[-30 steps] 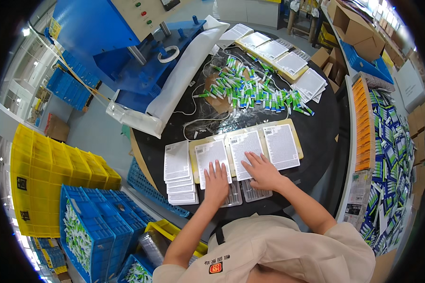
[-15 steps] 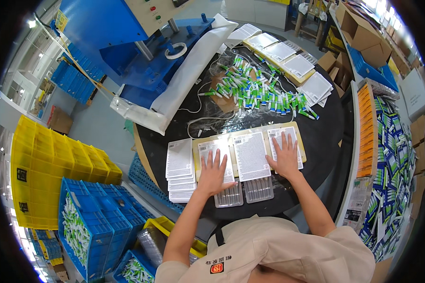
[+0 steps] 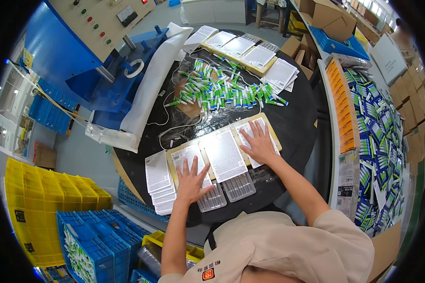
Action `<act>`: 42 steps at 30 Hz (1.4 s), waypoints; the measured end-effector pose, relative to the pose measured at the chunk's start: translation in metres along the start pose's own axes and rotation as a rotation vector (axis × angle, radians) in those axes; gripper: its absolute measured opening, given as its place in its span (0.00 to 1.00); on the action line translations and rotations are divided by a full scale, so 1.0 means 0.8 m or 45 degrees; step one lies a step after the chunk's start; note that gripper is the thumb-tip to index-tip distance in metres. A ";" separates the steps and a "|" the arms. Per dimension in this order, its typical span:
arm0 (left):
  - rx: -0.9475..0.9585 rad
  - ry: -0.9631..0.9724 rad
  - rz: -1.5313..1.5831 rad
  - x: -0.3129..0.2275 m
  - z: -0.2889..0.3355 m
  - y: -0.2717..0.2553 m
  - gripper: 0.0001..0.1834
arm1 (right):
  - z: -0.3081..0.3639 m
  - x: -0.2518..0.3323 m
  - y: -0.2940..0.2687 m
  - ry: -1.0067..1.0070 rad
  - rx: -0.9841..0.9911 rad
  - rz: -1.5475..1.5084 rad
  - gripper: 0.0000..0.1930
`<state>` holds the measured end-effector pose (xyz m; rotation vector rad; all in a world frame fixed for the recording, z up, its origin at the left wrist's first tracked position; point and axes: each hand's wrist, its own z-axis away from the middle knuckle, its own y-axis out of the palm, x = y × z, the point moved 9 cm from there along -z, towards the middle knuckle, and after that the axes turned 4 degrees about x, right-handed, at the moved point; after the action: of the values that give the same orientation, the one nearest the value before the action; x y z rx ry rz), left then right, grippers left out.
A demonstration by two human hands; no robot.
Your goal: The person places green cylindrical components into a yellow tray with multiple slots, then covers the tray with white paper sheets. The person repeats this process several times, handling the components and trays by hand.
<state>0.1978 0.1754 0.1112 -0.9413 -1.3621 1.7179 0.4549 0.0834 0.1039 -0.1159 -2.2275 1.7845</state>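
My left hand (image 3: 192,183) lies with fingers spread on a printed white card (image 3: 188,154) at the left of a yellow tray (image 3: 278,139). My right hand (image 3: 260,144), also spread, presses flat on another white card (image 3: 244,128) at the tray's right end. Between them a larger-looking card (image 3: 224,155) covers the middle. Clear plastic blister trays (image 3: 240,187) stick out along the near side. Left of the yellow tray, a fanned stack of white cards (image 3: 157,173) rests on the black round table (image 3: 297,106). Neither hand grips anything.
Small green-and-white tubes (image 3: 222,89) lie heaped beyond the tray. A second yellow tray (image 3: 255,70) with cards stands at the far side. On the left is a blue press machine (image 3: 66,52); blue crates (image 3: 97,236) and yellow crates (image 3: 47,207) stand lower left. Packed cards (image 3: 378,151) fill a bin at right.
The view has shifted, so the table and trays sit further left and look tilted. Both hands remain spread on the cards at the yellow tray.
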 end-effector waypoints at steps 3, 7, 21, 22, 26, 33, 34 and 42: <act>-0.055 -0.024 0.049 -0.003 -0.003 0.001 0.50 | -0.003 0.000 0.008 0.081 -0.005 0.013 0.32; 0.057 -0.075 0.033 0.000 -0.014 0.006 0.48 | -0.019 0.006 0.013 0.222 0.145 0.099 0.33; -0.159 0.173 -0.014 -0.118 -0.039 -0.009 0.36 | 0.176 -0.340 -0.029 2.074 -0.471 -0.316 0.27; -0.095 0.152 -0.060 -0.116 -0.043 -0.001 0.35 | 0.190 -0.366 -0.009 2.086 -0.467 -0.385 0.27; -0.017 0.135 -0.008 -0.109 -0.046 -0.012 0.35 | 0.220 -0.447 0.046 2.068 -0.479 -0.399 0.25; -0.729 -0.217 1.148 -0.037 0.106 -0.067 0.18 | 0.269 -0.466 0.162 1.790 -0.769 -1.544 0.22; -0.854 -0.459 1.319 -0.013 0.142 -0.046 0.18 | 0.283 -0.450 0.165 1.825 -0.817 -1.514 0.22; -1.033 -2.022 2.428 0.029 0.392 0.230 0.29 | 0.382 -0.088 0.124 1.802 0.019 -1.725 0.18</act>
<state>-0.1089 0.0273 -0.0187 -1.5491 -2.4560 4.0509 0.4285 -0.1986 -0.0635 0.1050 -0.7543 0.5049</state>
